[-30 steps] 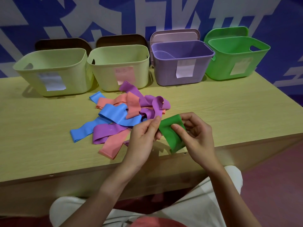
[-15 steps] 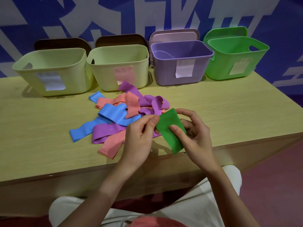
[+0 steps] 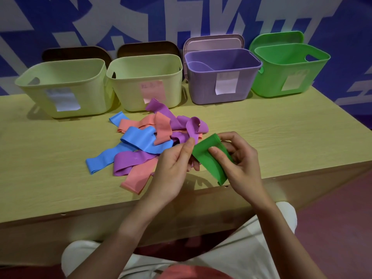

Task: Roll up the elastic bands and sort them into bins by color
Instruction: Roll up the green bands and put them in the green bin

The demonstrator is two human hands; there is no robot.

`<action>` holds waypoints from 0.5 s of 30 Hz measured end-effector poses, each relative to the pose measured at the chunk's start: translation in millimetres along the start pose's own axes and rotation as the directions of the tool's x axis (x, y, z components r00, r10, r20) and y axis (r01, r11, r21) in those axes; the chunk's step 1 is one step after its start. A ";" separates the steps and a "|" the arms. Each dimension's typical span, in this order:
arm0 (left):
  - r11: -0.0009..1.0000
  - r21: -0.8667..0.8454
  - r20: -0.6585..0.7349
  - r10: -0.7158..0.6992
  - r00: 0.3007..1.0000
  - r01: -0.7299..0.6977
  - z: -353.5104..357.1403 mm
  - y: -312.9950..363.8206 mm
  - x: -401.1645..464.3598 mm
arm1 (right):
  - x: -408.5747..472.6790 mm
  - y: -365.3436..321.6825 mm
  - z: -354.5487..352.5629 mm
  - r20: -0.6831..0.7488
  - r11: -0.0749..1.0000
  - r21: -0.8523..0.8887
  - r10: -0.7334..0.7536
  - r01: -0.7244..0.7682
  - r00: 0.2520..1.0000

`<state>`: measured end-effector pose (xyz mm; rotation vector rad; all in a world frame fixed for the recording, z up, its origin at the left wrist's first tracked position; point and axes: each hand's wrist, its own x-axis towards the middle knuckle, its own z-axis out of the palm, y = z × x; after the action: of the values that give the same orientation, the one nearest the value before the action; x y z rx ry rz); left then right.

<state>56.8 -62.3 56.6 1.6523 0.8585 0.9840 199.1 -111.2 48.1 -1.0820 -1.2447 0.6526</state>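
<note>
a: what's nearest us?

b: the two hands, held just above the front edge of the pale wood-grain counter (image 3: 281, 125). the left hand (image 3: 171, 170) has its fingers curled, thumb and forefinger pinching the near-left edge of a flat green elastic band (image 3: 209, 160). the right hand (image 3: 239, 164) is curled round the band's other side, its thumb pressed on the face and its fingers tucked behind the top.

a: so the band is between them?

b: yes, both hands have hold of it. its long axis slants from upper left, where it looks folded over, down to the lower right. the right hand sits at the folded end, so i'd guess that one would turn the roll while the left feeds the loose edge.

a: and beyond?

b: just past the left hand, a loose heap of blue, purple and salmon rubber bands (image 3: 149, 143) on the counter. at the back, a row of plastic bins: two pale yellow-green ones (image 3: 66, 87) (image 3: 145, 81), a purple one (image 3: 221, 77), then the green plastic bin (image 3: 289, 71) far right, well apart from the hands. the right hand is the nearer one to it.
</note>
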 end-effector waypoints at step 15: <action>0.995 -0.092 0.039 0.038 0.999 -0.034 -3.5 2.9 -0.2 | 5.3 5.0 -5.2 0.042 1.000 0.015 0.005 -0.005 0.999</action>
<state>53.8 -61.9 60.0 1.6090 0.7483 0.9967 206.1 -106.1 46.0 -1.0642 -1.2721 0.6906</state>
